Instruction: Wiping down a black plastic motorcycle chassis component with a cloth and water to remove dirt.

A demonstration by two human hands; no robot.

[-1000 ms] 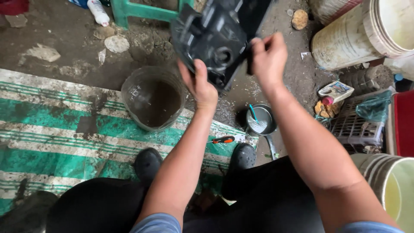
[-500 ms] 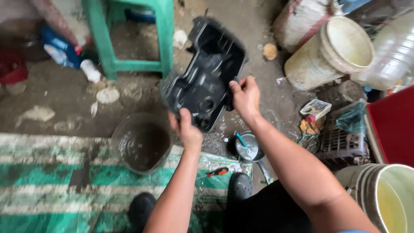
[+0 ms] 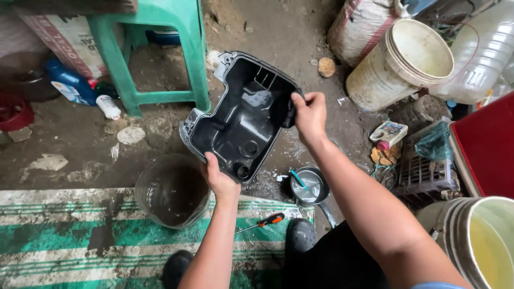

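I hold a black oily metal pan (image 3: 241, 118), a deep engine cover with a grey gasket rim, its hollow side facing me. My left hand (image 3: 219, 179) grips its near lower edge. My right hand (image 3: 309, 115) grips its right edge. The pan hangs above the dirt floor, just beyond a clear plastic tub (image 3: 171, 190) of dark liquid on the ground below my left arm.
A green plastic stool (image 3: 152, 48) stands at the back left with bottles (image 3: 69, 83) beside it. A small metal pan with a blue brush (image 3: 309, 187) and an orange-handled screwdriver (image 3: 265, 220) lie near my feet. White buckets (image 3: 407, 61) and a crate (image 3: 423, 166) crowd the right. A green striped mat (image 3: 64, 235) covers the near floor.
The pan has come lower and turned so that its hollow inside faces me more fully. Both hands keep their grip. My view has tilted up toward the stool.
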